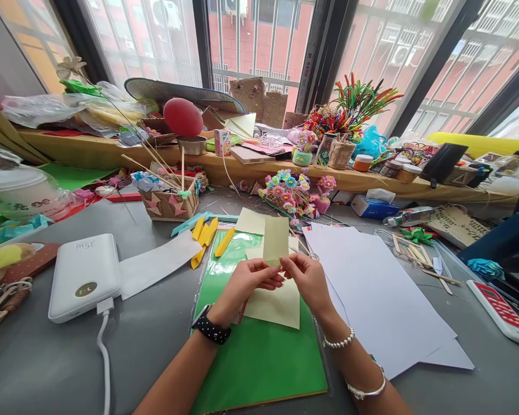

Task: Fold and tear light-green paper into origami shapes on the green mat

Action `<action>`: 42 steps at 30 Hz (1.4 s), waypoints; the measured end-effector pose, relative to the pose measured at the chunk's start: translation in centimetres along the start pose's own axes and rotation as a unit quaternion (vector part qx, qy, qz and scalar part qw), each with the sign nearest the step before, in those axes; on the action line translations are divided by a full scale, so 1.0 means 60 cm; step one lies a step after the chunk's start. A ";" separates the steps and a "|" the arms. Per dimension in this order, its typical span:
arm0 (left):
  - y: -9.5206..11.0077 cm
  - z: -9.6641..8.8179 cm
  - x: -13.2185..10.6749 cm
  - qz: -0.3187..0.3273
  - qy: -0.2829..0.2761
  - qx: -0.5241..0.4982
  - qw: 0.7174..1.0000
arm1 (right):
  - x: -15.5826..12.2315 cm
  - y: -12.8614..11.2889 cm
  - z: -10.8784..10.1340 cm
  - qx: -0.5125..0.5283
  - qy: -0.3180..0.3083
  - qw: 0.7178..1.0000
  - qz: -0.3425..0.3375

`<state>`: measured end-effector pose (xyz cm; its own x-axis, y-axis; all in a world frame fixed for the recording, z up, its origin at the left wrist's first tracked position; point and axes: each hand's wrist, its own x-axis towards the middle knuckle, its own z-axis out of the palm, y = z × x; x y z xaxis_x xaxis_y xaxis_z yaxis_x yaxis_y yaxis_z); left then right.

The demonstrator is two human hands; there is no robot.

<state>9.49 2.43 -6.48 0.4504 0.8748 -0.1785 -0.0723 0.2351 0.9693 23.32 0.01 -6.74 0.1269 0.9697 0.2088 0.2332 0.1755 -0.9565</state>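
My left hand [248,282] and my right hand [305,276] meet above a green sheet [259,357], both pinching the lower end of a pale yellow paper strip [275,239] that stands upright between them. A larger pale yellow sheet [277,305] lies flat on the green sheet just under my hands. Another pale yellow piece [249,222] rests beyond the strip. Folded bright yellow strips [205,233] lie to the left of it. A black watch is on my left wrist; bead bracelets are on my right.
A white power bank [84,274] with its cable sits left, beside a white paper slip [155,265]. White sheets [372,288] spread to the right. A woven basket [170,202], paper flowers [288,190], a red balloon [183,117] and craft clutter line the sill.
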 end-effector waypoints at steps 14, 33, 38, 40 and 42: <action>0.005 0.007 0.000 0.060 -0.013 0.055 0.997 | -0.001 -0.004 -0.001 0.036 -0.012 0.999 0.003; 0.006 0.005 0.000 0.091 0.001 0.132 0.987 | 0.002 0.000 -0.007 -0.053 -0.017 0.997 -0.046; 0.005 0.004 0.001 0.084 -0.002 0.124 0.989 | 0.001 0.000 -0.003 -0.085 -0.006 0.994 -0.070; 0.004 0.003 0.002 0.080 0.012 0.122 0.989 | 0.001 0.001 -0.002 -0.098 -0.018 0.992 -0.083; 0.003 0.002 0.003 0.080 0.023 0.114 0.990 | 0.001 0.001 -0.002 -0.098 -0.038 0.990 -0.090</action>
<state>9.63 2.57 -6.34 0.4079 0.9127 -0.0228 0.0665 -0.0047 0.9978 23.46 0.09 -6.78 -0.0042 0.9371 0.3490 0.4299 0.3168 -0.8455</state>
